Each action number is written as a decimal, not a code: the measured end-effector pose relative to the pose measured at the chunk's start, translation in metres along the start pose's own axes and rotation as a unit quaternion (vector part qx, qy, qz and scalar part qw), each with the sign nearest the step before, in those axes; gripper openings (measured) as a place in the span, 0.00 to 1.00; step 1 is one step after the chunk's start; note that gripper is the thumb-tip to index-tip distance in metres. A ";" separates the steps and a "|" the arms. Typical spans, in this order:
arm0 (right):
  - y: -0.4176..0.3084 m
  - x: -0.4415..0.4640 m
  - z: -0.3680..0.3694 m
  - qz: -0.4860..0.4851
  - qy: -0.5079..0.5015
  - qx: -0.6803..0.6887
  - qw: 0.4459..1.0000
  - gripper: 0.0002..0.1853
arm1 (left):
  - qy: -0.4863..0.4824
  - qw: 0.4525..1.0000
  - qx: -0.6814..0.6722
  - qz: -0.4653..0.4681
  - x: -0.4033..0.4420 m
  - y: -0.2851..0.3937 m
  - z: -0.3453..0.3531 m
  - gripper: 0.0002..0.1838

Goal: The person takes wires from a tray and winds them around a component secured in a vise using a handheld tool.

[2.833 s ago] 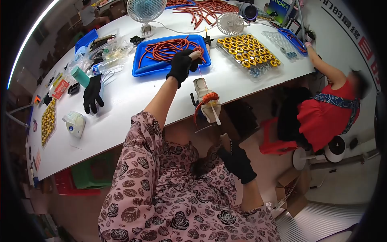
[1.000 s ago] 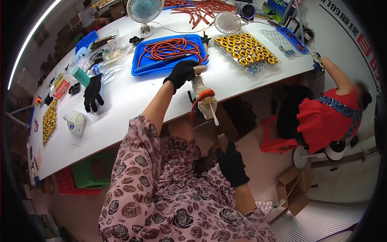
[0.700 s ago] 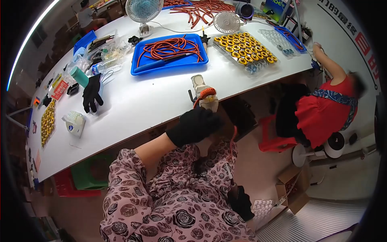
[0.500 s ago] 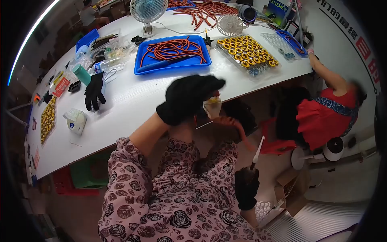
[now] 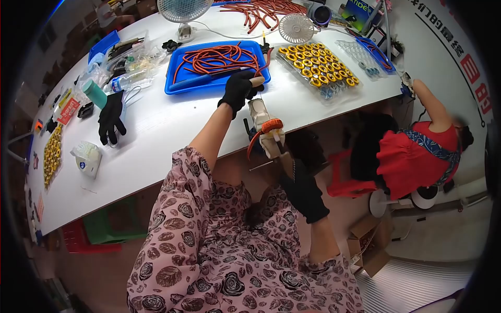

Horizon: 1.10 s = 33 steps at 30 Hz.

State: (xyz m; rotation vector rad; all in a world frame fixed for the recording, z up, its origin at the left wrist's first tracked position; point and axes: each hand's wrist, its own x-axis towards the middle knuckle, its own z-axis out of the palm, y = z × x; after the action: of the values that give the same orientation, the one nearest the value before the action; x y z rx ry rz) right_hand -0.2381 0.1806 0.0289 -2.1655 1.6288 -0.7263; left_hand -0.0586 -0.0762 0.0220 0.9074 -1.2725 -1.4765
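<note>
My left hand point(image 5: 239, 92), in a black glove with a bare fingertip showing, is closed on a red wire point(image 5: 269, 61) over the front edge of the blue tray point(image 5: 171, 89). Below it, a ring wound with orange-red wire point(image 5: 272, 125) sits in a pale, wrapped holder point(image 5: 258, 110) at the table's front edge. A loop of wire hangs from the ring's left side. My right hand point(image 5: 305, 194), also black-gloved, grips a slim tool point(image 5: 287, 163) just below the holder. The tool's tip is hidden at the ring.
More red wires and a blue-handled tool point(image 5: 190, 83) lie in the tray. Yellow rings point(image 5: 318, 65) stand in packing to its right. Fans point(image 5: 296, 28), a bottle, a loose black glove point(image 5: 110, 119) and a tissue pack point(image 5: 86, 158) are about. A person in red point(image 5: 417, 156) sits at right.
My left hand has moved from over the holder up to the tray. My right hand has come up and left with the tool, whose tip was free in the air before.
</note>
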 end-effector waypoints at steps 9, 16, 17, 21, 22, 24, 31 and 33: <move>0.015 -0.177 0.026 0.349 -0.082 0.007 0.933 0.20 | 0.093 0.992 0.055 0.071 -0.039 0.025 -0.020 0.11; -0.029 -0.148 0.002 0.385 -0.047 0.073 0.919 0.26 | 0.095 0.990 0.093 0.056 -0.022 0.024 -0.001 0.12; -0.031 -0.124 0.000 0.329 -0.024 0.079 0.941 0.26 | 0.094 0.989 0.096 0.054 -0.017 0.022 -0.001 0.12; -0.004 -0.055 0.019 0.127 0.037 0.014 0.991 0.27 | 0.066 0.995 0.077 0.021 -0.006 0.019 -0.001 0.09; -0.001 -0.041 0.017 0.126 0.035 0.012 0.991 0.27 | 0.049 0.996 0.069 0.017 -0.003 0.016 -0.003 0.09; 0.000 -0.017 0.012 0.093 -0.069 -0.083 0.990 0.26 | 0.035 0.997 0.072 0.004 -0.001 0.009 -0.004 0.09; -0.020 -0.025 0.014 -0.028 0.071 -0.071 0.995 0.22 | -0.007 0.996 0.085 -0.035 -0.011 0.011 -0.004 0.10; -0.029 -0.059 0.020 0.212 0.020 0.099 0.972 0.19 | -0.036 0.988 0.149 0.008 -0.044 0.027 0.004 0.13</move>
State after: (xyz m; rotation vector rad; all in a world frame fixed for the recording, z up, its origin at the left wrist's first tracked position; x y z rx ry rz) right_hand -0.2161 0.2446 0.0173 -1.5995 1.8654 -0.7633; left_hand -0.0458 -0.0331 0.0473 1.0406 -1.5798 -1.3378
